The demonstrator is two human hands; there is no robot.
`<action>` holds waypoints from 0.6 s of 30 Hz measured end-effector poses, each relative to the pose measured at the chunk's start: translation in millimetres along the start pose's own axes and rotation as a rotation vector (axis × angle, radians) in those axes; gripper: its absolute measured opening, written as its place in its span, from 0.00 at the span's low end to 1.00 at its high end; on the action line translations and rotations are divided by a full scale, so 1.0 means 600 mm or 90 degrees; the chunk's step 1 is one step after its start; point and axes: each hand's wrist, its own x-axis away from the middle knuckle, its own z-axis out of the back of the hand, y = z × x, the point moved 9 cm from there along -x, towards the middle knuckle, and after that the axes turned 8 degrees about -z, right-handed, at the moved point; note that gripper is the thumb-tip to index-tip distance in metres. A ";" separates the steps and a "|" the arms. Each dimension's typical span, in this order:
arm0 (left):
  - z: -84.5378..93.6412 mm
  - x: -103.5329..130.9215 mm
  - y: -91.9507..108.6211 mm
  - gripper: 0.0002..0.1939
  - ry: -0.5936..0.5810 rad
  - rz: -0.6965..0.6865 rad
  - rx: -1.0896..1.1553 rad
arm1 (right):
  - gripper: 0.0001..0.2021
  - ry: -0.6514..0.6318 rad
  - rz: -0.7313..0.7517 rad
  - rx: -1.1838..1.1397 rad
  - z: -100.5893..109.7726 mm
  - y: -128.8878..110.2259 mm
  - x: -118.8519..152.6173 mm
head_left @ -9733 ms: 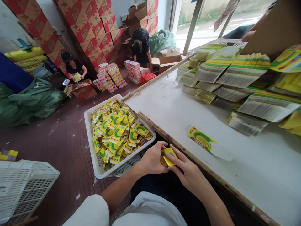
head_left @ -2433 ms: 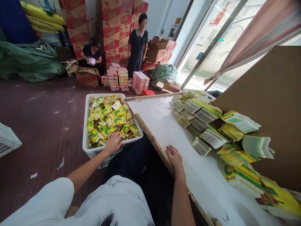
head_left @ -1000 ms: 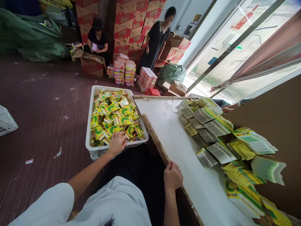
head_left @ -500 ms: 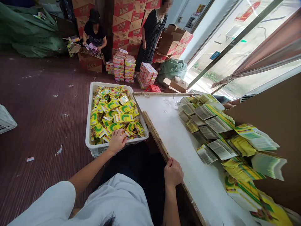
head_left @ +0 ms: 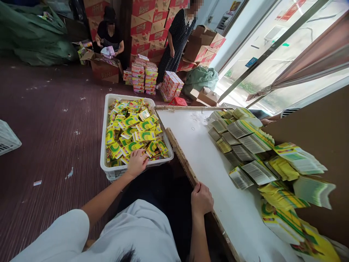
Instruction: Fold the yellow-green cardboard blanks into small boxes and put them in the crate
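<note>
My left hand [head_left: 137, 162] is curled over the near rim of a white plastic crate [head_left: 102, 145], its fingertips hidden among or against the contents. The crate is heaped with small yellow and green packets [head_left: 144, 136]. My right hand [head_left: 201, 199] grips the wooden edge [head_left: 182, 160] of a white-topped table [head_left: 196, 145], thumb on top and fingers wrapped around. Stacks of flat yellow and green cartons [head_left: 259, 172] stand in rows along the table's right side, away from both hands.
A brown cardboard panel [head_left: 316, 138] stands behind the carton stacks. Beyond the crate are stacked pink boxes [head_left: 138, 74], a red stool [head_left: 178, 101] and an opened carton [head_left: 205, 96]. One person sits by a box [head_left: 105, 71]; another stands nearby. A white crate [head_left: 9, 138] lies at left.
Both my hands keep their places on the crate and the table edge. The seated person's hands have shifted, and the standing person's arm has moved a little; the view has drifted slightly.
</note>
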 end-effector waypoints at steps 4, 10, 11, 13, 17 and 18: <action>-0.002 -0.001 -0.001 0.07 0.002 0.001 -0.003 | 0.22 0.007 0.002 0.010 0.001 0.000 0.000; -0.007 -0.002 0.000 0.07 -0.008 -0.002 -0.005 | 0.21 0.011 -0.003 0.018 -0.002 0.002 -0.001; -0.008 -0.002 0.000 0.07 -0.010 -0.001 -0.005 | 0.21 0.011 -0.003 0.019 -0.002 0.002 -0.001; -0.008 -0.002 -0.001 0.07 -0.012 0.001 -0.006 | 0.21 0.011 -0.003 0.020 -0.002 0.002 -0.001; -0.008 -0.003 -0.003 0.07 -0.012 0.007 -0.006 | 0.21 0.017 0.004 0.021 -0.002 0.002 -0.001; -0.008 -0.003 -0.003 0.07 -0.013 0.009 -0.007 | 0.21 0.019 0.006 0.021 -0.002 0.002 -0.001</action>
